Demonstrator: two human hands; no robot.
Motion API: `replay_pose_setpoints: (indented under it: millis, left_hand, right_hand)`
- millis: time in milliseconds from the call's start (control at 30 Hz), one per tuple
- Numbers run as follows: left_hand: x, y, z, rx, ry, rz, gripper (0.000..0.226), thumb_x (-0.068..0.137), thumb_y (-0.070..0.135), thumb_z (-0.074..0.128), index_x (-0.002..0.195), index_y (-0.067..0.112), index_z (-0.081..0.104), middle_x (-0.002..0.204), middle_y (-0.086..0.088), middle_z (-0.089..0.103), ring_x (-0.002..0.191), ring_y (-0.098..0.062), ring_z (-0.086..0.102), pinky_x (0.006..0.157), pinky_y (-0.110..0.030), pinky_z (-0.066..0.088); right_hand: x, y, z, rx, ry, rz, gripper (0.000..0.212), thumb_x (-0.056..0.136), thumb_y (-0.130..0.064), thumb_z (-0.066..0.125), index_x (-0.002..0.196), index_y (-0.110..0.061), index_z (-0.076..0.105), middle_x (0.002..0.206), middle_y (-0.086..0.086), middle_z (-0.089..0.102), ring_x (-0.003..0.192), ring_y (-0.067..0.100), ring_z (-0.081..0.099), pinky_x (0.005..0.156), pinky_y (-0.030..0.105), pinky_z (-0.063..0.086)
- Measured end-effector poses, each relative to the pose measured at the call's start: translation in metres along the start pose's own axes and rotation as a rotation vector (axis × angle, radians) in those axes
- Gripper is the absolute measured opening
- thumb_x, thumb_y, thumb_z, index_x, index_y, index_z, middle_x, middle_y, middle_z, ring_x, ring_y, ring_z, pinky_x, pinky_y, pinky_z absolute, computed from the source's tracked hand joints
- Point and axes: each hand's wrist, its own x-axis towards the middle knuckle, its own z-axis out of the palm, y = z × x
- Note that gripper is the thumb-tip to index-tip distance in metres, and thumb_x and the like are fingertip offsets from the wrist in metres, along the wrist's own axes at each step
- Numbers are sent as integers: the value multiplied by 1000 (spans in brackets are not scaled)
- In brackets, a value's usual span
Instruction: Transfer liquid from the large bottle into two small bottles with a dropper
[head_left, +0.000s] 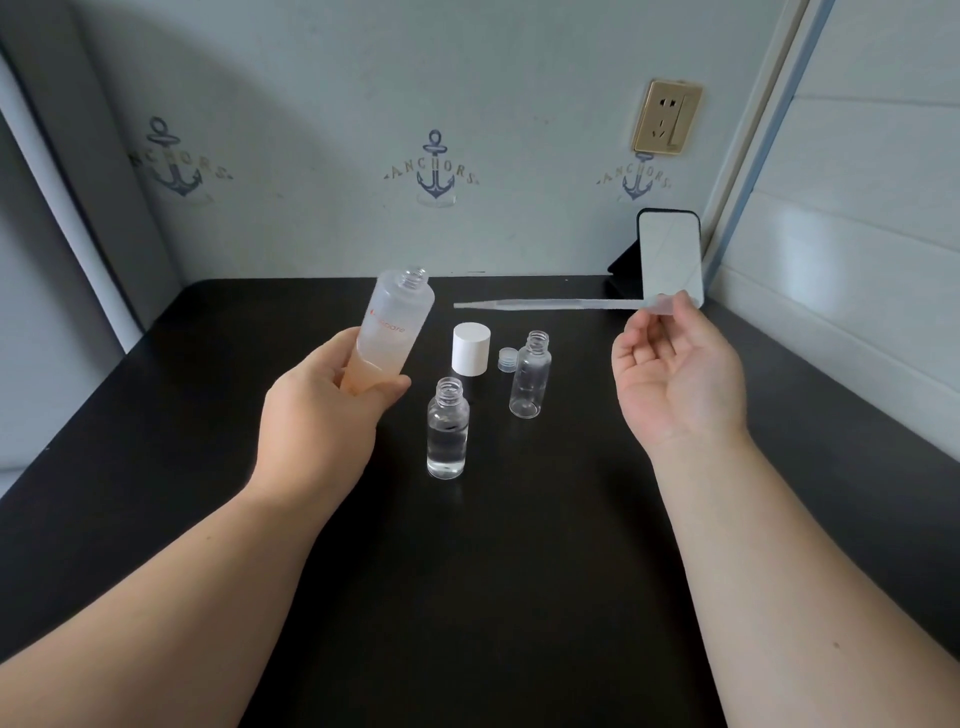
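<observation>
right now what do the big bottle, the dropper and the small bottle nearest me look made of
Large bottle: frosted, translucent plastic by the look; its contents show only as a blurred tint, though frosted glass is possible.
Dropper: soft, milky translucent plastic, one thin piece with a squeezable bulb.
Nearest small bottle: clear and glossy, liquid sharply visible; likely clear plastic, possibly glass.

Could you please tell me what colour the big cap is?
The big cap is white, seen in the head view.

Single head view, forward and down over table
</observation>
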Motion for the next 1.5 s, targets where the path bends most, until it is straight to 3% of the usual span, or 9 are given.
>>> replay_pose_setpoints:
  millis: [133, 500, 667, 833, 1000, 1133, 1200, 1367, 1500]
  left_hand:
    - [1, -1, 1, -12, 8, -50, 19, 86, 43, 76, 101, 45, 63, 90, 25, 69, 87, 4, 66, 66, -15, 43]
    - [2, -1, 3, 1, -9, -93, 62, 81, 52, 76, 133, 27, 55, 110, 17, 63, 99, -5, 61, 68, -14, 40]
    - [-3, 7, 0, -189, 28, -106, 51, 85, 30, 73, 131, 35, 52, 109, 24, 60, 98, 4, 60, 72, -17, 46]
    - [-13, 15, -15, -189, 245, 133, 39, 76, 19, 58, 111, 35, 59, 101, 15, 61, 84, -4, 58, 70, -18, 48]
    - [-22, 19, -8, -164, 2, 199, 17, 91, 36, 59, 100, 30, 72, 84, 10, 69, 77, -12, 65, 66, -23, 52]
    - [-21, 16, -4, -87, -252, 147, 35, 83, 60, 67, 107, 34, 72, 84, 17, 70, 70, -13, 65, 66, -27, 53]
    - [-20, 15, -2, -12, -371, 137, 45, 74, 70, 68, 106, 39, 69, 83, 24, 68, 69, -8, 62, 63, -18, 49]
    - [-18, 12, 4, 111, -442, 193, 26, 75, 51, 83, 88, 40, 63, 79, 32, 65, 71, 2, 61, 61, -8, 43]
    - [-16, 9, 6, 123, -433, 214, 25, 79, 42, 81, 94, 42, 61, 82, 25, 66, 78, -3, 62, 66, -13, 47]
  right_hand:
    - [-1, 1, 1, -55, -23, 9, 26, 94, -11, 65, 69, -8, 74, 75, 3, 68, 63, 14, 62, 61, 24, 50]
    - [0, 3, 0, -104, -24, 8, 13, 93, -12, 66, 81, -7, 69, 75, 4, 67, 61, 14, 59, 59, 23, 47]
    - [0, 4, 0, -124, -15, 0, 16, 93, -13, 66, 78, -7, 69, 74, 3, 65, 60, 14, 57, 59, 23, 47]
    - [1, 3, 0, -134, -20, -6, 14, 91, -13, 67, 78, -7, 70, 74, 3, 65, 61, 14, 57, 59, 23, 47]
    - [0, 2, 0, -133, -20, -8, 8, 91, -14, 67, 87, -6, 68, 75, 3, 66, 62, 14, 58, 60, 23, 48]
    - [-1, 3, 1, -137, -19, -21, 10, 92, -14, 68, 86, -6, 68, 75, 3, 67, 61, 14, 58, 59, 23, 48]
    - [-1, 3, 2, -134, -21, -25, 11, 92, -13, 68, 85, -6, 69, 75, 3, 68, 60, 13, 58, 59, 23, 47]
    - [-1, 3, 3, -133, -58, -36, 13, 92, -12, 69, 80, -9, 74, 74, 2, 67, 60, 12, 57, 59, 23, 46]
    - [-1, 2, 3, -128, -73, -36, 19, 91, -12, 70, 73, -11, 76, 74, 3, 67, 61, 13, 57, 60, 23, 46]
